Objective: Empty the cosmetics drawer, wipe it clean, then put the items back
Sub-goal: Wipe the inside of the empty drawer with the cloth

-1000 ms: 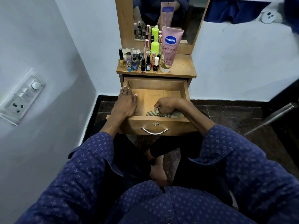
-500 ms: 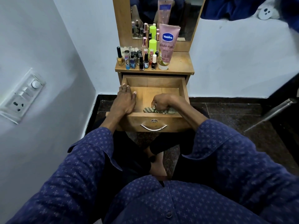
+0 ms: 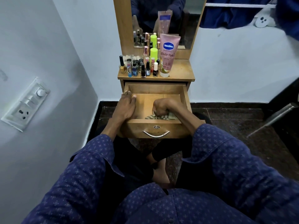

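The wooden drawer [image 3: 155,91] of a small dressing table is pulled out and holds no cosmetics. My right hand [image 3: 162,107] is inside it near the front wall, fingers curled round a striped cloth [image 3: 166,117] pressed on the drawer floor. My left hand [image 3: 125,107] lies flat along the drawer's left wall, fingers straight. On the table top stand several nail polish bottles [image 3: 143,70], a green bottle [image 3: 153,54] and a pink Vaseline tube [image 3: 168,54], upright.
A mirror [image 3: 165,21] rises behind the bottles. A grey wall with a switch panel [image 3: 25,104] is close on the left. A metal bar [image 3: 275,117] slants over the dark floor at right. My crossed legs sit under the drawer front handle [image 3: 156,134].
My right hand with the cloth has shifted a little along the drawer's front part. My left hand has stayed on the left wall. The camera view has moved slightly.
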